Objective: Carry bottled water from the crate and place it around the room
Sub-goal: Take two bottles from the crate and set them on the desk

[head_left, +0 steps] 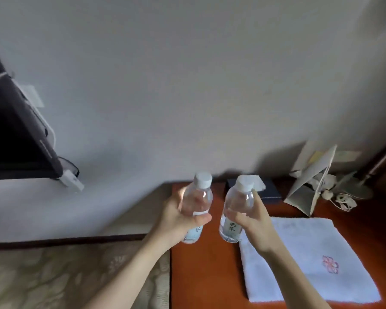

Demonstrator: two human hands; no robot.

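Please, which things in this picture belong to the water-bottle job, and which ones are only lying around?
Part of the job:
- left bottle, held in the left hand
- right bottle, held in the right hand
- red-brown table, a likely place for them

Only lying about:
- white towel
- folded paper card
- dark box
- wall screen
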